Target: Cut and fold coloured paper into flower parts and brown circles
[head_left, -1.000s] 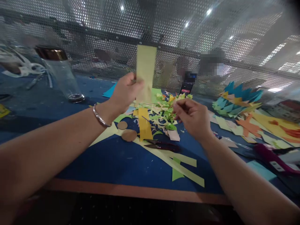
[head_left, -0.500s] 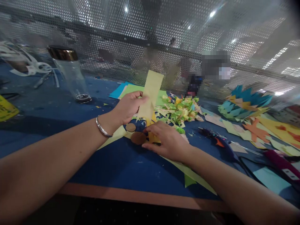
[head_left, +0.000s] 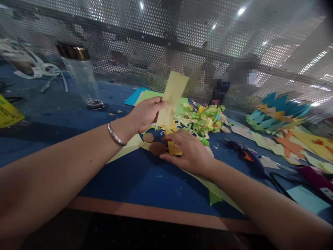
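My left hand (head_left: 149,113) is closed, pinching a pale yellow paper strip (head_left: 173,95) between thumb and fingers. The strip stands tilted above the table, its upper end leaning right. Lower and to the right, my right hand (head_left: 191,151) is open, thumb and fingers apart near the tabletop. Close to its fingertips are a darker yellow piece (head_left: 171,147), partly hidden, and a brown disc (head_left: 157,148). A smaller, lighter brown disc (head_left: 148,137) lies just beyond. Pale yellow paper (head_left: 127,147) spreads under my left wrist.
Behind my hands are stacked coloured sheets (head_left: 137,96) and a heap of paper scraps (head_left: 208,119). A glass bottle (head_left: 83,80) stands left. A glue gun (head_left: 249,158) with a cord and a layered paper crown shape (head_left: 275,114) lie right. A perforated screen (head_left: 145,45) rises behind.
The whole view has shifted slightly. The strip in my left hand leans a little further right. My right hand stays beside the yellow piece and brown disc, its thumb and fingers still apart.
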The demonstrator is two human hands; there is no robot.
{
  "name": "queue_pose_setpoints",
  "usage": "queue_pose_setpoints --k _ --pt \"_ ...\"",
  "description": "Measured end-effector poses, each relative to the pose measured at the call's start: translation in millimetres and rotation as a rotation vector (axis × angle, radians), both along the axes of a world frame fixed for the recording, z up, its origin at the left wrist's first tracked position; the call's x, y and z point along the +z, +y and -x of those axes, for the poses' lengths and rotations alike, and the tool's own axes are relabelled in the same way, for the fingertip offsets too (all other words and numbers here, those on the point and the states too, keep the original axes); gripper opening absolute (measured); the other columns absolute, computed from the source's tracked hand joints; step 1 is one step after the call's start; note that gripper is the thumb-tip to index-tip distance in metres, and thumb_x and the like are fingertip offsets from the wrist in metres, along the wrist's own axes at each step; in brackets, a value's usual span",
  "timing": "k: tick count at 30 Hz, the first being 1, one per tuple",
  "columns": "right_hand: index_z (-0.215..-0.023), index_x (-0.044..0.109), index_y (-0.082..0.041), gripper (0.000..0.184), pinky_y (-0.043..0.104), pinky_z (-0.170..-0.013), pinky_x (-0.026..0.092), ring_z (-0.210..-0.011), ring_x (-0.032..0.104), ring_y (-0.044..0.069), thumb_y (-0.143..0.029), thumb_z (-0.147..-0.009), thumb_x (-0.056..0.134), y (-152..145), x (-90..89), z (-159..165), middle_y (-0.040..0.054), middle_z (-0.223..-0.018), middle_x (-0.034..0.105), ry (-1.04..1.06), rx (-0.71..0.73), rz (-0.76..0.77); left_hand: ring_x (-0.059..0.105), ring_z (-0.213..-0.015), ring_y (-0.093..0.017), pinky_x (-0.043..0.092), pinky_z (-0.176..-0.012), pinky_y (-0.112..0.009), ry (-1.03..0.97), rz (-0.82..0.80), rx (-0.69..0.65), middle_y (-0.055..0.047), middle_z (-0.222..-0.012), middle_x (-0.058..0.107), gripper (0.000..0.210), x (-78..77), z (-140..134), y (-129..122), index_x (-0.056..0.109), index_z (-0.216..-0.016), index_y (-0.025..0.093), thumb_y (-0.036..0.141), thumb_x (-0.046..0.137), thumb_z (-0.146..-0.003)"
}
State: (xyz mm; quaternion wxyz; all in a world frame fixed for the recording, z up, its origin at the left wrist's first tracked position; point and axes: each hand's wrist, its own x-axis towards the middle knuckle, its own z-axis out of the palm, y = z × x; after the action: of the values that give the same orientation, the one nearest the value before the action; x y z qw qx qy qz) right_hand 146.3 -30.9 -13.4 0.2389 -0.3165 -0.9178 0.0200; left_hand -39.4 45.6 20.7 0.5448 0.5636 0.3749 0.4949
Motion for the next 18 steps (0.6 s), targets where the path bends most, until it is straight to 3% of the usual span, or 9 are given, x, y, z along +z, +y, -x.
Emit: queue_pose_setpoints --k 3,10,14,18 --pt "-0.112 0.06 -0.015 0.043 0.039 -0.084 0.047 -0.098 0.058 0.027 -0.051 -0.09 0.063 0.5 -0.8 4.3 0.011 -0.104 0.068 -0.035 -0.004 0.029 0.067 -0.077 -0.016 0.053 -0.072 -0.029 -0.07 0.041 -0.093 -0.002 -0.085 0.069 0.013 -3.9 -4.0 0.0 0.067 -0.096 0.02 0.024 0.056 -0.093" --pt "-0.111 0.059 -0.015 0.031 0.039 -0.085 0.047 -0.097 0.058 0.026 -0.04 -0.093 0.06 2.0 -3.0 5.0 0.0105 -0.103 0.067 -0.019 0.011 -0.005 0.068 -0.085 -0.017 0.052 -0.078 -0.028 -0.073 0.06 -0.119 -0.004 -0.091 0.073 0.012 -9.8 -4.0 2.3 0.068 -0.094 0.02 0.028 0.06 -0.09" --pt "-0.112 0.059 -0.016 0.031 0.04 -0.087 0.046 -0.098 0.058 0.026 -0.04 -0.092 0.06 4.0 5.7 -5.1 0.011 -0.103 0.067 0.094 -0.02 -0.133 0.067 -0.076 -0.015 0.051 -0.071 -0.027 -0.089 0.101 -0.153 -0.003 -0.083 0.071 0.011 -7.2 -3.6 -1.7 0.068 -0.091 0.019 0.028 0.061 -0.09" --pt "-0.116 0.059 -0.018 0.031 0.043 -0.089 0.045 -0.1 0.057 0.029 -0.037 -0.092 0.061 10.7 13.4 -18.8 0.011 -0.103 0.067 0.156 -0.137 -0.25 0.055 -0.053 -0.01 0.046 -0.057 -0.023 -0.1 0.196 -0.151 0.002 -0.059 0.057 0.017 -3.2 -10.1 -12.3 0.061 -0.072 0.019 0.022 0.064 -0.088"
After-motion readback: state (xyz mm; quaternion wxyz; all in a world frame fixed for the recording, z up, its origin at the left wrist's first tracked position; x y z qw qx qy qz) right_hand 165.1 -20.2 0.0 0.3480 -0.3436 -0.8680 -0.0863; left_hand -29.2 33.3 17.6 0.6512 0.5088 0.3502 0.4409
